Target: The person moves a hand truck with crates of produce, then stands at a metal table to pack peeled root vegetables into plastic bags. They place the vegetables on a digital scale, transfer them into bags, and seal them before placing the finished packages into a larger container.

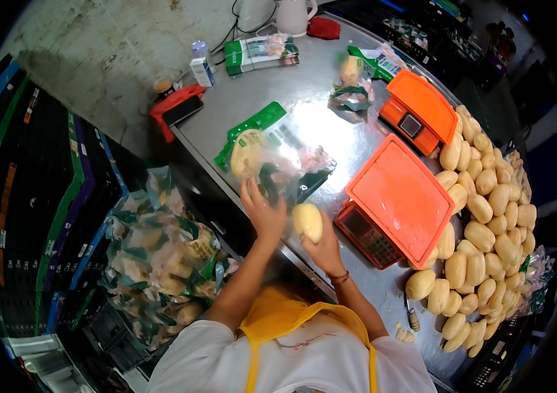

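My right hand [324, 245] is wrapped round a peeled potato [308, 222] above the front edge of the metal table. To its left, my left hand [264, 211] has its fingers closed at the near end of a clear, green-printed plastic bag [286, 164]; part of the grip is hidden. Another pale potato [247, 152] shows at that bag's left side, touching my left fingertips. More green and white bags lie flat beneath it. Just right of my right hand stands an orange-topped scale [401, 200].
Behind it is a second orange scale [426, 105]. Peeled potatoes [481, 236] are heaped along the right, with a knife [412, 314] nearby. Filled bags [167, 262] pile up at lower left beside stacked black crates [36, 196]. Bag stacks [262, 54] and a phone [183, 110] lie farther back.
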Action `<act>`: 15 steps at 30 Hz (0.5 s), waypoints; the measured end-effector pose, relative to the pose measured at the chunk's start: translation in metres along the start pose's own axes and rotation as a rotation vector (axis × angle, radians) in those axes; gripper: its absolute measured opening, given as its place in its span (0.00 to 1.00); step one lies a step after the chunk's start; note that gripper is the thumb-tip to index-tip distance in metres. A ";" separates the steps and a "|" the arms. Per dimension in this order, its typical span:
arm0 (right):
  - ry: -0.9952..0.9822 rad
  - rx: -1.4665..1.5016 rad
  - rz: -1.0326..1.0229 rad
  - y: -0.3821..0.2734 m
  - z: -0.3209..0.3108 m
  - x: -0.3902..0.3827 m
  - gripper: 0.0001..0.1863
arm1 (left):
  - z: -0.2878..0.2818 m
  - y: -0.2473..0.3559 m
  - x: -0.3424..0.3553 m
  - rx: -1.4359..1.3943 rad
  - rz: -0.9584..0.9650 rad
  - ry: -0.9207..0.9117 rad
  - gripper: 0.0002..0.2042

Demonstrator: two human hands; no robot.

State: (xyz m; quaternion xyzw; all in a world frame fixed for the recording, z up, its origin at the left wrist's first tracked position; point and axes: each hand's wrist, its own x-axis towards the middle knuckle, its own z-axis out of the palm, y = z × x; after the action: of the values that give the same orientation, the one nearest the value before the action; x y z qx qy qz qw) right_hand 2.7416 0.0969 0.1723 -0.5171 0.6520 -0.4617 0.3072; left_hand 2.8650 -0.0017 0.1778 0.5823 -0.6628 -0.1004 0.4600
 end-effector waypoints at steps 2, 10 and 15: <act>-0.070 0.075 -0.023 -0.033 -0.005 0.008 0.37 | -0.002 -0.006 0.001 -0.024 0.040 0.048 0.20; -0.348 -0.012 0.089 -0.055 0.012 0.075 0.33 | -0.014 -0.011 -0.004 -0.285 -0.076 0.090 0.10; -0.087 0.041 -0.117 -0.044 0.039 0.075 0.28 | -0.005 -0.016 -0.016 -0.305 -0.085 0.079 0.10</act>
State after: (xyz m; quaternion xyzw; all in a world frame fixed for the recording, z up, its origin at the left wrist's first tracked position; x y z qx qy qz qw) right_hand 2.7719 0.0123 0.2036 -0.5675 0.5972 -0.4692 0.3181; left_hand 2.8776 0.0095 0.1622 0.5368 -0.5958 -0.1963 0.5642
